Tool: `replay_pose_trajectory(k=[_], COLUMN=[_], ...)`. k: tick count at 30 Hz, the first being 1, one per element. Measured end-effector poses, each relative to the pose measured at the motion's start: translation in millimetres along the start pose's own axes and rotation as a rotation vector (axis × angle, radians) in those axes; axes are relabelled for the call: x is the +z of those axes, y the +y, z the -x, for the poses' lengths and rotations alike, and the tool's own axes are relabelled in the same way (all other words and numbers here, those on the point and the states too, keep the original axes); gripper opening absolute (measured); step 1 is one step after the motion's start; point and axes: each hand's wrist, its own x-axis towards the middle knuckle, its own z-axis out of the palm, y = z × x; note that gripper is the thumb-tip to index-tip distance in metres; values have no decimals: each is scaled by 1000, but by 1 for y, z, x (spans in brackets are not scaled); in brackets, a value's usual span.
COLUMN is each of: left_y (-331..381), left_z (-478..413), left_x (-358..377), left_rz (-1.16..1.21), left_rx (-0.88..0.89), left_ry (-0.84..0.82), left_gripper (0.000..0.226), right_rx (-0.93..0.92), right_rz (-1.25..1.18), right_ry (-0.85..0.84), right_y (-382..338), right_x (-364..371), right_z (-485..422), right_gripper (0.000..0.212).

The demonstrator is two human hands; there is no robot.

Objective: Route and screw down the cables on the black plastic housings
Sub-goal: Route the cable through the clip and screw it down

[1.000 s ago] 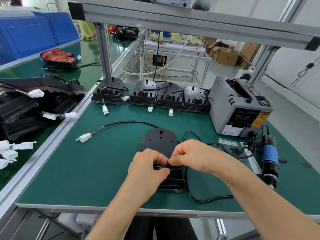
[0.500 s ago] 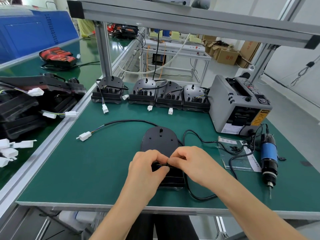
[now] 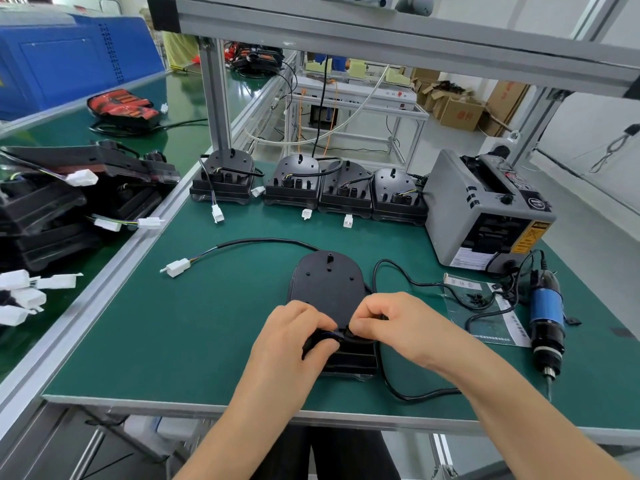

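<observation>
A black plastic housing (image 3: 327, 282) lies flat on the green mat in front of me. A black cable (image 3: 263, 241) runs from behind it out to the left and ends in a white connector (image 3: 178, 267). My left hand (image 3: 294, 336) and my right hand (image 3: 391, 322) meet over the housing's near part. Both pinch the cable's wires there with curled fingers. A second black cable (image 3: 408, 396) loops out on the right of the housing near the table's front edge.
Several finished housings (image 3: 294, 183) stand in a row at the back. A grey tape dispenser (image 3: 485, 209) sits at the right, with a blue electric screwdriver (image 3: 547, 317) and a sheet holding small screws (image 3: 476, 299) beside it. More black housings (image 3: 52, 202) are stacked on the left bench.
Both hands stay on the housing and work the cable; the right hand has shifted slightly, and the loop of cable at the right front has changed shape.
</observation>
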Motion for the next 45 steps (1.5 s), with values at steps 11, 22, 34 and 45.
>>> replay_pose_trajectory(k=[11, 22, 34, 45], left_y=[0, -1, -1, -3], left_z=[-1, 0, 2, -3], left_x=[0, 1, 1, -5], left_rz=[-23, -14, -38, -415], left_rx=[69, 80, 127, 445], left_ry=[21, 58, 111, 74], left_gripper=[10, 14, 14, 23], right_rx=[112, 131, 114, 117], right_rz=[121, 259, 317, 302], right_ry=[-233, -372, -426, -474], right_y=[-12, -25, -31, -29], right_x=[-15, -23, -23, -24], right_z=[-17, -28, -39, -45], right_gripper=[24, 22, 18, 19])
